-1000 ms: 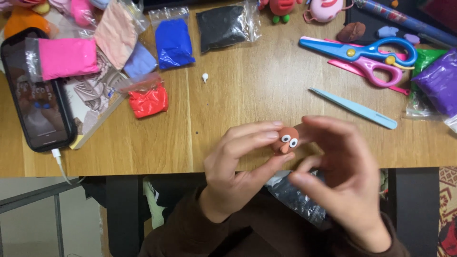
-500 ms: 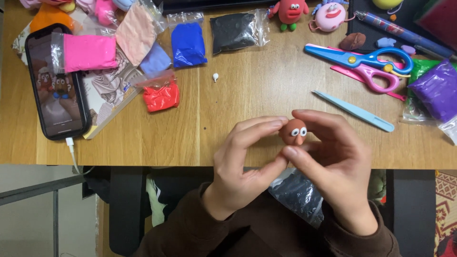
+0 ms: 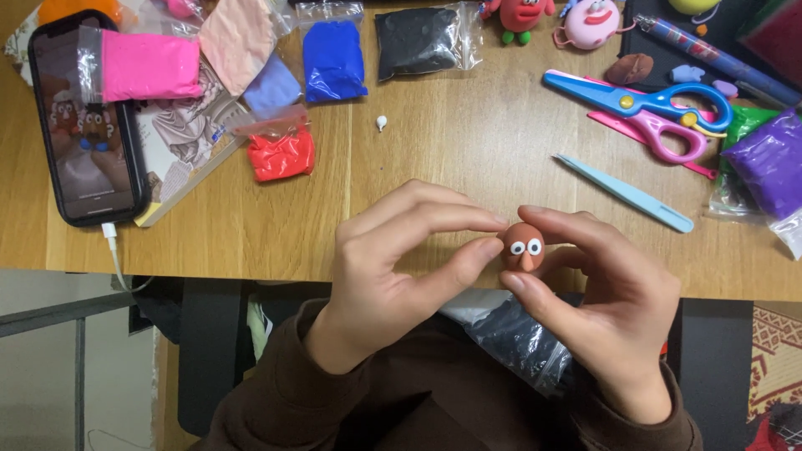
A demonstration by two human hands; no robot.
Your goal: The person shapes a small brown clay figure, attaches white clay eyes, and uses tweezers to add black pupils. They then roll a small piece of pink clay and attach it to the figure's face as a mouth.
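A small brown clay figure (image 3: 524, 246) with two white eyes and a little nose is held over the front edge of the wooden table (image 3: 434, 159). My right hand (image 3: 601, 309) pinches it between thumb and index finger. My left hand (image 3: 401, 259) touches its left side with fingertips and thumb. Brown sleeves cover both wrists.
Bags of clay lie on the table: pink (image 3: 146, 65), blue (image 3: 332, 60), black (image 3: 418, 40), red (image 3: 281, 154), purple (image 3: 769, 163). A phone (image 3: 83, 134) lies at left, scissors (image 3: 652, 104) and a light blue tool (image 3: 626, 192) at right. Finished clay figures (image 3: 589, 21) stand at the back. A black bag (image 3: 518, 338) rests on my lap.
The figure stays between both hands while the fingers shift around it, and it now faces the camera squarely. The view has drifted a little, so the table items sit further right.
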